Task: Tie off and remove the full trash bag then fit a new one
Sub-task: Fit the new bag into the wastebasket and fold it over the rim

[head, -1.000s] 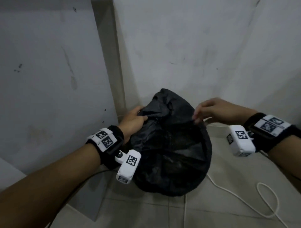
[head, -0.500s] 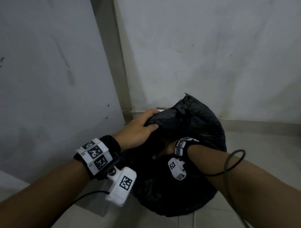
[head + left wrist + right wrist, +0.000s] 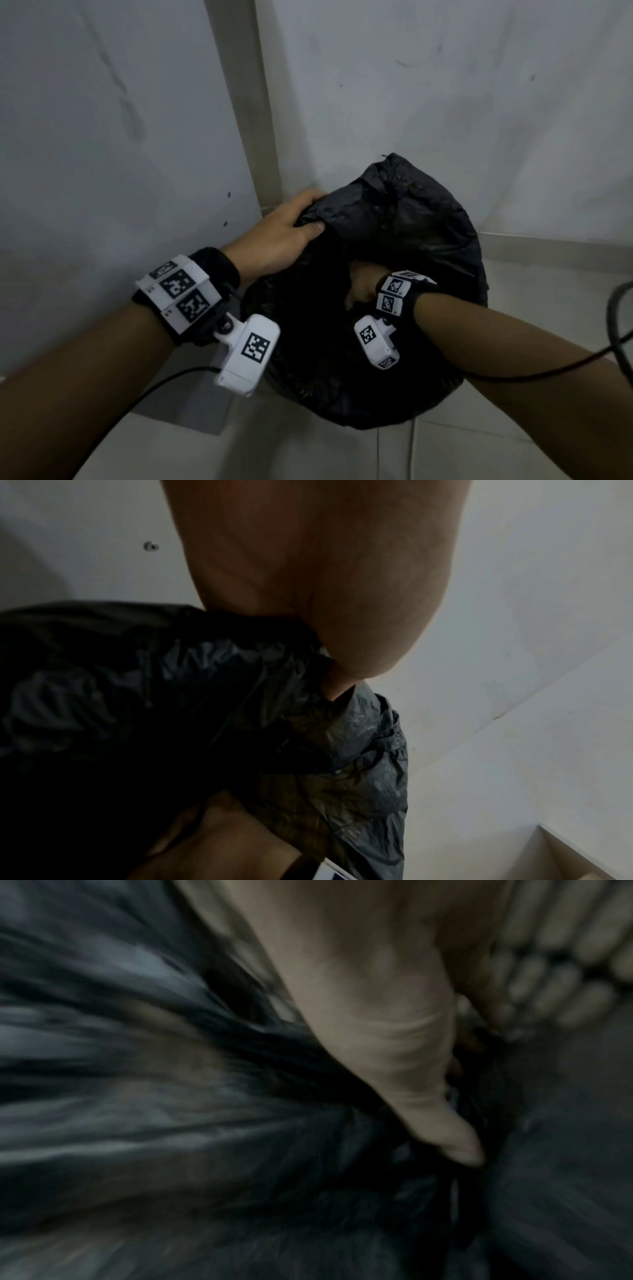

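A black trash bag [image 3: 411, 233] sits in a bin in the room's corner; the bag hides the bin in the head view. My left hand [image 3: 284, 233] grips the bag's crumpled rim at its upper left, thumb on top. In the left wrist view that hand [image 3: 325, 588] pinches the plastic [image 3: 205, 696]. My right hand [image 3: 363, 287] reaches down inside the bag's mouth, fingers hidden there. The right wrist view is blurred: my right hand [image 3: 377, 1001] points thumb-down among dark folds [image 3: 137, 1123], beside a pale lattice wall [image 3: 565, 974].
A grey panel [image 3: 102, 171] stands close on the left and a white wall [image 3: 445, 85] behind the bag. Pale floor tiles [image 3: 342, 452] lie in front. A dark cable [image 3: 613, 315] loops at the right; another cable [image 3: 164, 383] trails under my left arm.
My right hand left the bag's right rim, crossed over and went down inside the bag. My left hand kept its grip on the rim. The view moved closer.
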